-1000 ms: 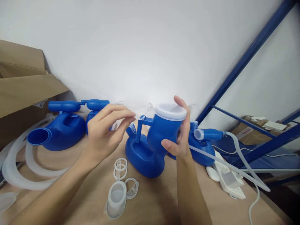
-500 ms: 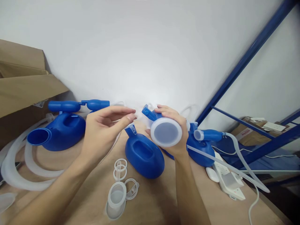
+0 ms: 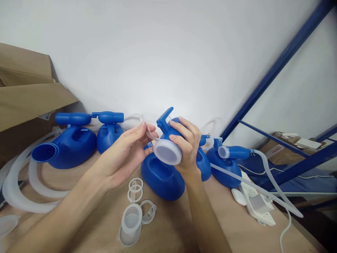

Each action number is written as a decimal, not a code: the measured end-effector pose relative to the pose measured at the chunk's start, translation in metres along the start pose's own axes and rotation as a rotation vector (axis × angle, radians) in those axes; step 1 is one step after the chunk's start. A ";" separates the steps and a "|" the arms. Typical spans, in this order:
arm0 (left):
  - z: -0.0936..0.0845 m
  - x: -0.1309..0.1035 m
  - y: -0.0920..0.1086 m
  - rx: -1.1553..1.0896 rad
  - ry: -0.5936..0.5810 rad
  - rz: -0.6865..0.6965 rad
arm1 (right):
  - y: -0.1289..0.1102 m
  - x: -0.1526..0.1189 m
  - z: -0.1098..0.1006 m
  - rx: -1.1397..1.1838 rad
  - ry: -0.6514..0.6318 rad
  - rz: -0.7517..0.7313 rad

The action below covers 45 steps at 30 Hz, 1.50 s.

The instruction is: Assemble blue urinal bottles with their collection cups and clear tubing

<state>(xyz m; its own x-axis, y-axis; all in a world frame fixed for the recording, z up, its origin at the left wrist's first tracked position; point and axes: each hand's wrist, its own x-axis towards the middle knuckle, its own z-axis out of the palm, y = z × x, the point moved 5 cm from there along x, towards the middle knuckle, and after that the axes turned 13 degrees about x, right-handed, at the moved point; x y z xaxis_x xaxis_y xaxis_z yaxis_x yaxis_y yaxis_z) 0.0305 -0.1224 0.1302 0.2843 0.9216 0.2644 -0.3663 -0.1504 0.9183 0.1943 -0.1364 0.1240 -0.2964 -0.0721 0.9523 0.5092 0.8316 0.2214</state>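
My right hand is wrapped round a blue plastic part with a raised lever. A whitish translucent cap covers its end, facing me. At the cap's left, my left hand pinches a thin translucent strap that runs to the cap. Below both hands a blue bottle with a recessed handle lies on the wooden table. Translucent rings and round caps lie in front of it.
More blue bottles stand at left and right, with a translucent hose curling at left. A cardboard box is far left. A white power strip and blue metal rack are at right.
My left hand has closed on the strap beside the cap. My right hand has turned the blue part and brought it left, and its lever now points up.
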 end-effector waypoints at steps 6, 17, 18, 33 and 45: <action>-0.009 0.005 0.002 0.221 -0.062 0.072 | -0.005 0.003 0.001 0.037 -0.103 0.018; -0.017 0.007 0.001 0.083 0.027 -0.060 | -0.005 0.012 -0.002 0.226 -0.092 0.122; -0.018 0.007 0.001 0.100 0.035 -0.063 | -0.005 0.011 -0.001 0.218 -0.102 0.125; -0.020 0.013 -0.008 0.172 -0.020 -0.172 | -0.005 0.010 0.000 0.204 -0.106 0.117; -0.025 0.013 -0.005 0.339 0.003 -0.052 | 0.000 0.011 -0.004 0.244 -0.141 0.136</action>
<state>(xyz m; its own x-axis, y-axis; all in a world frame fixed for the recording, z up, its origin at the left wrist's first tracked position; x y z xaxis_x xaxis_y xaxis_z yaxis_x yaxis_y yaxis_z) 0.0136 -0.1010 0.1214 0.2925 0.9320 0.2141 -0.0359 -0.2130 0.9764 0.1939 -0.1398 0.1355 -0.3564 0.1116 0.9276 0.3477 0.9374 0.0208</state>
